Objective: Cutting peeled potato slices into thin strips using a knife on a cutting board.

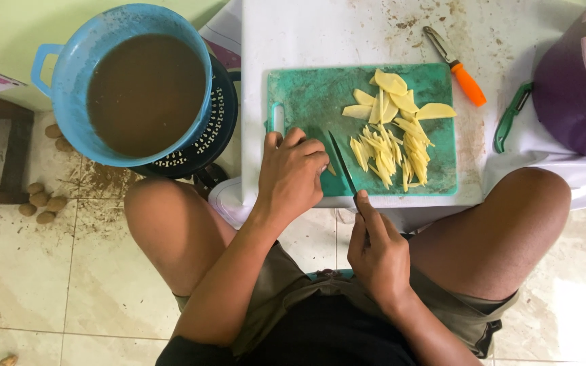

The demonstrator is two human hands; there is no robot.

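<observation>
Right hand (378,254) gripping knife (342,165); left hand (291,175) curled over potato piece (331,169). Many potato sticks (391,154) cut, few slices (391,98) left on far green board (306,102).

The person wears olive-khaki shorts (442,308) with a buttoned side pocket and a dark black top (320,335); forearms, both hands and knees are bare, without sleeves.

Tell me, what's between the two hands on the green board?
In the head view, the dark knife blade lies between the left hand and the right hand, over the green cutting board.
</observation>
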